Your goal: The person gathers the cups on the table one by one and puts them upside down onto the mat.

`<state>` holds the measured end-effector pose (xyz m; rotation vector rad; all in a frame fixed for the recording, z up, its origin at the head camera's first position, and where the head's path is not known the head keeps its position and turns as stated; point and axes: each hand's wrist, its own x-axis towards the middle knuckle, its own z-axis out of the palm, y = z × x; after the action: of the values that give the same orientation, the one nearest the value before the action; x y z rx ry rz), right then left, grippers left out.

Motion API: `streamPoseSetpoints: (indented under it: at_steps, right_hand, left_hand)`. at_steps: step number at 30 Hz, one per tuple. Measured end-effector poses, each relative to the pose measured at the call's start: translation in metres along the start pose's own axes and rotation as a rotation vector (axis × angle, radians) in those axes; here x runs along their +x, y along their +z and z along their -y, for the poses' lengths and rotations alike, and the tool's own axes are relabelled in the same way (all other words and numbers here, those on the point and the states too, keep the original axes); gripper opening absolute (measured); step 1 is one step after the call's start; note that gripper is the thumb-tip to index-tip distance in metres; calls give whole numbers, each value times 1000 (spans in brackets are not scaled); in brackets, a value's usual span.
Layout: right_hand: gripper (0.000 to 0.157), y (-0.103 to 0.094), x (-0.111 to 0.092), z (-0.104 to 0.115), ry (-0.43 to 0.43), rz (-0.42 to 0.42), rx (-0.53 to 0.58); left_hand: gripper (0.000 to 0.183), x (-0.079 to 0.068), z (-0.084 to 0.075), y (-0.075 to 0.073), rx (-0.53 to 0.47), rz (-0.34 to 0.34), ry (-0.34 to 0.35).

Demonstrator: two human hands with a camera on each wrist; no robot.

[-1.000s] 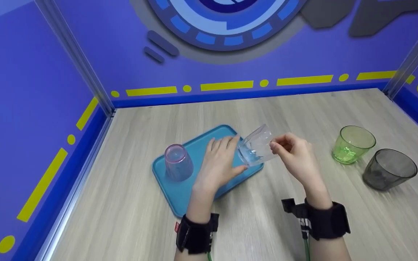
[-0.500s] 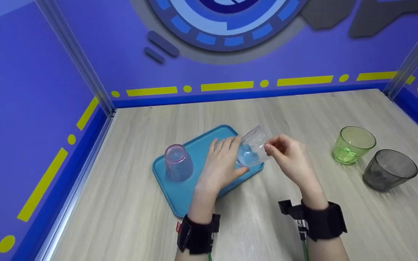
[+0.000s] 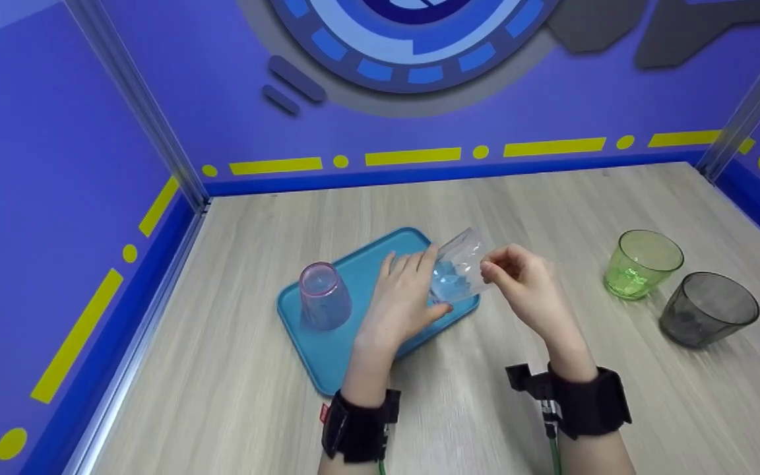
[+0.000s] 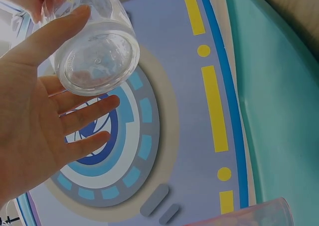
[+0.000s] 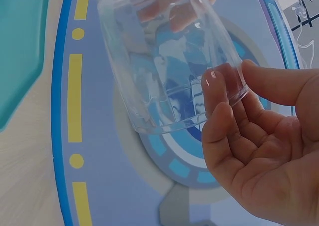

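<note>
Slightly left since a second ago: the glass (image 3: 462, 265), tilted between the right grip (image 3: 526, 282), pinching its rim, and the left grip (image 3: 400, 298), fingers extended by its base — best keep that pinch firm until the base is supported.

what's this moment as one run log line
left hand: at clear glass base; right hand: pinching rim; pink glass: on blue tray

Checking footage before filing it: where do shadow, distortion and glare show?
Head: a soft shadow by the grey glass; left wrist: the blue wall border bows, suggesting lens distortion; right wrist: bright glints on the clear glass.
</note>
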<state>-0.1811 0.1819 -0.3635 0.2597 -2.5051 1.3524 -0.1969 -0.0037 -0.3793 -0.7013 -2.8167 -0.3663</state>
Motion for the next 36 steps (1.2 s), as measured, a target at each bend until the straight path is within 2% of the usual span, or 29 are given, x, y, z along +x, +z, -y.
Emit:
streamPoseSetpoints:
  at_steps: [11,23,36]
  right_hand:
    - [10,2,1,-2,-2,-23,-5]
    - [13,3,1,1,32,13,40]
    - [10,4,1,-2,35,50,12]
  left_hand:
    - [86,0,1,1,-2,-21,-3]
    - [86,-1,2,-2,5,-10,-1]
    - [85,-2,4,-2,11,-26,12]
